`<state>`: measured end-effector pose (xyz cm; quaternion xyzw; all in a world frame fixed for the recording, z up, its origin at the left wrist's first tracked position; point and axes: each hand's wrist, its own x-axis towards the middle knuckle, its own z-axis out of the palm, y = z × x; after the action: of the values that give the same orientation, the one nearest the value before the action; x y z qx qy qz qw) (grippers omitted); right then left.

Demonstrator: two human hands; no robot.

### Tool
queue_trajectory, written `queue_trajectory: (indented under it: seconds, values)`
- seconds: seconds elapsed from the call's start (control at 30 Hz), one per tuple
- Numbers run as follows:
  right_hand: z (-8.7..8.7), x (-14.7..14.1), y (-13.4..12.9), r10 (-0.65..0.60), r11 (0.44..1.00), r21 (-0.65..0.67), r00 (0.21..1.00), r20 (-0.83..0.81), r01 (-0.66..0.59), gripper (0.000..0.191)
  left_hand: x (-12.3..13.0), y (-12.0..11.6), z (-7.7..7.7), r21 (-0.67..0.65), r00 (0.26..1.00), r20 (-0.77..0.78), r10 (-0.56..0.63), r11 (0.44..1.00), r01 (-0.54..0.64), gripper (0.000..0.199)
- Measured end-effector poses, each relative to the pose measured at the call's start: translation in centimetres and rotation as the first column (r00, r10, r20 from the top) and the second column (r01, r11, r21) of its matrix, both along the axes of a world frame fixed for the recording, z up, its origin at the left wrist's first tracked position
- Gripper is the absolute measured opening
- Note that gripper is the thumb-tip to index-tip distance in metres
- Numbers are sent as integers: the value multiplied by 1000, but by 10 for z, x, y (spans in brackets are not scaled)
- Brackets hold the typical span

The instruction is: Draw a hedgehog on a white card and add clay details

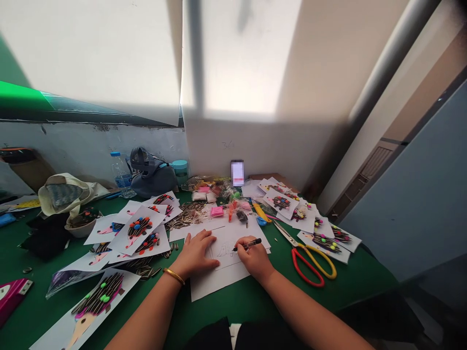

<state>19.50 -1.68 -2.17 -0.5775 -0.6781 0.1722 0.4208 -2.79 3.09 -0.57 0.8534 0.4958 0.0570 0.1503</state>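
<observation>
My right hand (253,260) grips a black pen (253,243), its tip down at a white paper sheet (206,287) in front of me. A small line drawing (224,250) shows on the sheet between my hands. Spread flat on the paper's left side is my left hand (197,253), fingers apart and holding nothing; a gold bangle (174,276) circles that wrist. To the right of my right hand lie scissors (304,255) with one red and one yellow handle, blades slightly parted.
Hedgehog cards (140,226) made with sunflower seeds lie left, and more cards (324,240) lie right. Loose seeds (186,216) and pink clay (216,212) sit beyond the paper. A phone (237,173) leans at the wall. A bottle (122,175), bag (151,175) and jar (180,172) stand back left.
</observation>
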Motion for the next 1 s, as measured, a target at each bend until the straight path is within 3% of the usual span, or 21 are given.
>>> queue_trajectory:
  seconds: [0.27, 1.0]
  values:
    - [-2, -3, 0, 46, 999, 17, 999, 19, -47, 20, 0, 0, -1, 6, 1000, 0, -2, 1000, 2, 77]
    - [-5, -1, 3, 22, 1000, -5, 1000, -21, -22, 21, 1, -1, 0, 10, 1000, 6, 0, 1000, 0, 75]
